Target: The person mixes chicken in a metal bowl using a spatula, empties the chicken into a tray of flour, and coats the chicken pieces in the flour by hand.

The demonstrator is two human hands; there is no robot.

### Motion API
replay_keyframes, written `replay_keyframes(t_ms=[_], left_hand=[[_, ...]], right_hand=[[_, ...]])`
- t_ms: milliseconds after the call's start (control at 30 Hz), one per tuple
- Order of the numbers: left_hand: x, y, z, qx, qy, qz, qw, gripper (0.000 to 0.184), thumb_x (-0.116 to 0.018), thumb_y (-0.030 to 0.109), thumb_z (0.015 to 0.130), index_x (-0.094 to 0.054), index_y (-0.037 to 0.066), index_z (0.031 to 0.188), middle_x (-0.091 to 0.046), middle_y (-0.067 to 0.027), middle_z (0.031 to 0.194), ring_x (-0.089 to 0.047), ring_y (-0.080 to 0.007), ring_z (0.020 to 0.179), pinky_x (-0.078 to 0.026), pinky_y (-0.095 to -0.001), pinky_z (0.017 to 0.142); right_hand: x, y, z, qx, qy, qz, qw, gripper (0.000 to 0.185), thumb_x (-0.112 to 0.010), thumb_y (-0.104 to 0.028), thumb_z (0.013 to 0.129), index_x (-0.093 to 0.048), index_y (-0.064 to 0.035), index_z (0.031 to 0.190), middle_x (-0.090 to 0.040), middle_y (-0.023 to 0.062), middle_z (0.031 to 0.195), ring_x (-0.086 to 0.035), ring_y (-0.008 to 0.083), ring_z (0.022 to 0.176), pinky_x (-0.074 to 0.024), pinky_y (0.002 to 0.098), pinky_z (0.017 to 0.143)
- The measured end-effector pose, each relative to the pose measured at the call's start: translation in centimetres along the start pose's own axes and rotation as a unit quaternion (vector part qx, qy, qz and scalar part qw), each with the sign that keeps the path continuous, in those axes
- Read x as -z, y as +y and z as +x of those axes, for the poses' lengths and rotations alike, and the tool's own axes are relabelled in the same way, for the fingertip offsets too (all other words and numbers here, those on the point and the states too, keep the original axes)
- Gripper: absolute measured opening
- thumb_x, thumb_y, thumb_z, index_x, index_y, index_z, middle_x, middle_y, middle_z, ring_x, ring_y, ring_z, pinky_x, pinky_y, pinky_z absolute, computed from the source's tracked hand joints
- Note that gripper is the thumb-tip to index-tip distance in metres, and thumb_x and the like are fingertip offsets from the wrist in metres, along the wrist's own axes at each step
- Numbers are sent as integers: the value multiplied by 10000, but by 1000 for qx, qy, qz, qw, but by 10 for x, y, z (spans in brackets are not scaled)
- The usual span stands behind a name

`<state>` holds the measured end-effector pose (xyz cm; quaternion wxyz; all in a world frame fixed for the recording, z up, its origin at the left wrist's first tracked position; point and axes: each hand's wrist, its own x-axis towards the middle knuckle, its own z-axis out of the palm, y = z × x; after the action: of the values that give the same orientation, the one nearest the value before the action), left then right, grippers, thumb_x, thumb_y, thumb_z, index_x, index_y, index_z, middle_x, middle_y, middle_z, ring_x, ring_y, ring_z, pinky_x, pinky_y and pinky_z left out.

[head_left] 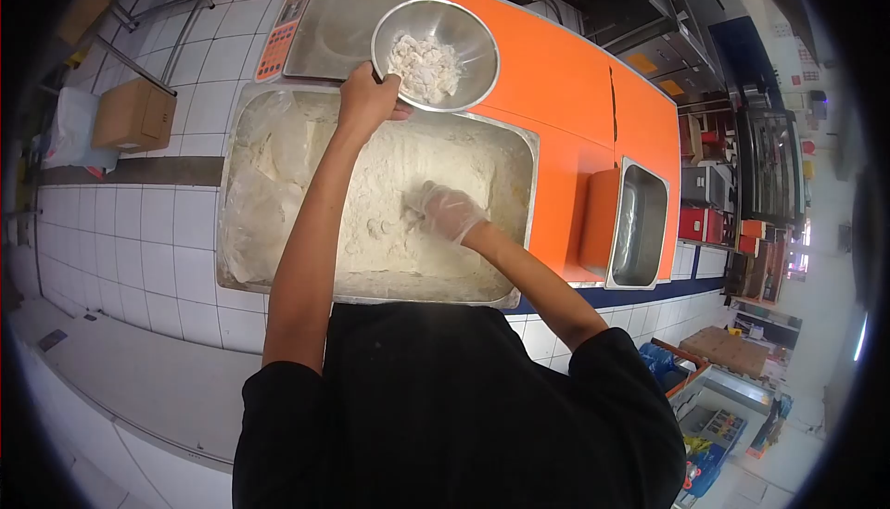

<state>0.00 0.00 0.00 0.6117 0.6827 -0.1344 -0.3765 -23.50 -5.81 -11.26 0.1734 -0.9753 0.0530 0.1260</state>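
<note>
My left hand point(369, 99) grips the near-left rim of a steel mixing bowl point(479, 53). Floury white pieces point(426, 69) lie inside the bowl, which is held over the far edge of a large metal tray point(519, 152). White flour point(380, 175) with small lumps covers the tray's bottom. My right hand point(450, 212) wears a clear plastic glove and is down in the flour, right of the tray's middle. Its fingers look curled together; their tips are hidden, and what they hold cannot be made out. A floury clear plastic bag point(264, 198) lies along the tray's left side.
A scale with a steel plate point(348, 13) and orange keypad stands behind the tray. To the right is an orange tabletop point(547, 73) and an empty steel pan point(640, 222). A cardboard box point(135, 115) sits at the left on the tiled floor.
</note>
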Motion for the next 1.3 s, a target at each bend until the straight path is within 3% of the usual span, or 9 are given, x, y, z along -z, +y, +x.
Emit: replay_keyframes(t_ms=[200,300,367,700,800,933,1000,1167,1300], left_hand=[[-3,-1,-3,2,11,-6,1000,333,-535,86,925,-507,-129,1178,-646,-221,1002,-746,-311,726,-644,-348,598],[-4,-3,-3,-18,42,-9,999,304,-558,73,885,-583,-136,1104,-711,-245,931,-748,-292,688,-647,-342,569],[-4,-6,1,-16,42,2,999,306,-556,75,885,-585,-135,1106,-713,-249,931,-750,-296,695,-647,-344,571],[-4,-1,-2,-22,31,-2,999,316,-565,75,882,-586,-126,1125,-712,-246,933,-751,-300,704,-648,-343,576],[-4,-1,-2,-13,37,-15,999,324,-561,71,883,-582,-127,1138,-711,-238,934,-750,-303,702,-649,-346,576],[-3,-4,1,-14,37,-21,999,316,-557,65,885,-577,-130,1132,-707,-237,932,-748,-304,694,-648,-353,568],[-5,-6,0,-13,31,-18,999,311,-557,64,885,-576,-130,1127,-705,-237,933,-747,-305,692,-648,-355,565],[-4,-7,2,-22,21,-37,999,298,-560,71,881,-576,-140,1091,-702,-246,934,-746,-308,685,-647,-365,557],[-2,-8,1,-19,49,-3,999,297,-564,75,878,-576,-144,1078,-700,-248,919,-746,-315,689,-646,-366,558]], right_hand=[[-27,25,-3,36,12,-28,999,263,-642,-315,903,-649,-61,969,-641,153,916,-652,304,847,-533,419,747],[28,-1,-16,-135,-15,191,972,192,-656,-247,912,-631,-57,916,-620,129,838,-619,251,777,-508,382,708],[20,1,-19,-214,71,437,871,141,-649,-165,888,-670,-46,961,-689,171,868,-645,344,764,-524,403,715],[0,-14,10,-20,63,77,995,205,-685,-189,845,-681,-44,990,-707,210,974,-688,332,886,-533,401,794],[23,-17,6,-66,84,199,974,198,-660,-227,877,-712,-66,980,-718,168,871,-699,314,808,-543,425,749],[151,-39,-3,-263,67,400,875,258,-761,-290,874,-688,-45,914,-643,8,744,-586,107,684,-490,304,619],[190,-30,11,-229,146,430,861,268,-749,-283,881,-683,-25,910,-662,67,742,-594,134,684,-496,317,632],[215,-37,45,-33,370,75,925,282,-715,-215,888,-628,-7,1056,-655,148,875,-667,286,824,-543,393,750],[124,-62,21,-24,156,-67,985,307,-671,-222,864,-639,-14,1088,-661,222,1012,-653,404,959,-535,448,848]])
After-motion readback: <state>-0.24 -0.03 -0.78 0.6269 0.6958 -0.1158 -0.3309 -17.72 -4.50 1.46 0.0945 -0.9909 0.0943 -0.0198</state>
